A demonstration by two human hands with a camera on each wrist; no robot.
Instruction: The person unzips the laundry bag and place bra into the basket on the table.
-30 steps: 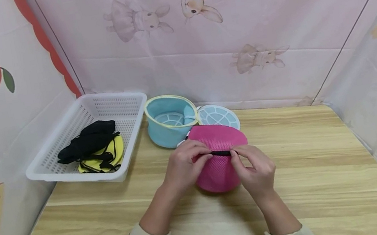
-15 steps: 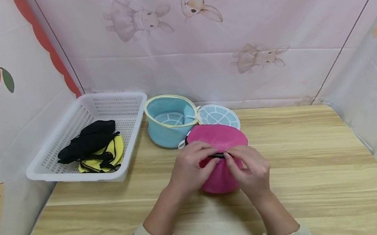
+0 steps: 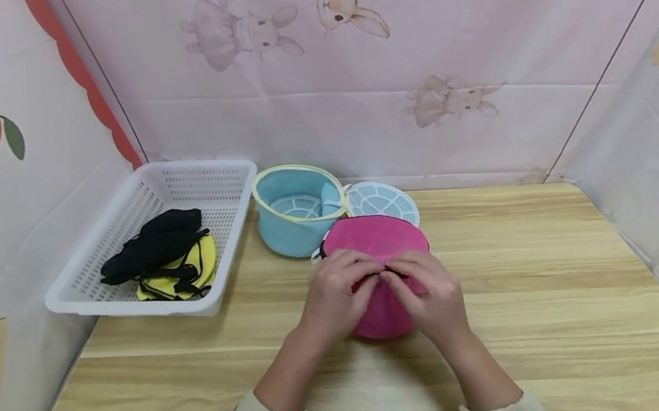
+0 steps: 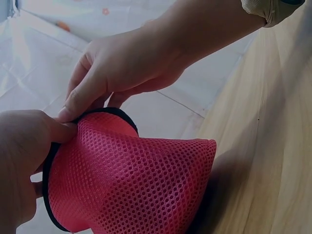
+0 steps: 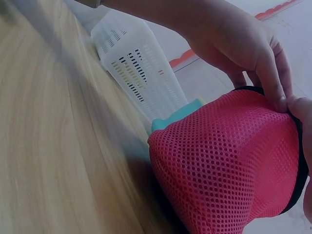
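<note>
A pink mesh laundry bag (image 3: 371, 233) with black trim stands on the table at the centre of the head view. My left hand (image 3: 333, 297) pinches its black edge between thumb and fingers. From the other side my right hand (image 3: 435, 298) pinches the same edge, and the fingertips of both hands meet there. In the left wrist view the mesh side (image 4: 141, 180) bulges below the black rim. The right wrist view shows the pink wall (image 5: 214, 151) from its other side. Fingers cover the pinched stretch of trim.
Behind the bag stands an open blue round mesh bag (image 3: 289, 238) with yellow trim, its lid (image 3: 381, 202) folded out to the right. At the left a white basket (image 3: 124, 305) holds a black cloth item (image 3: 159, 245) and a yellow piece (image 3: 204, 259) with black straps.
Both hands have drawn together along the black edge, the right hand shifting left until their fingertips meet. The black strip that showed between them is now mostly covered.
</note>
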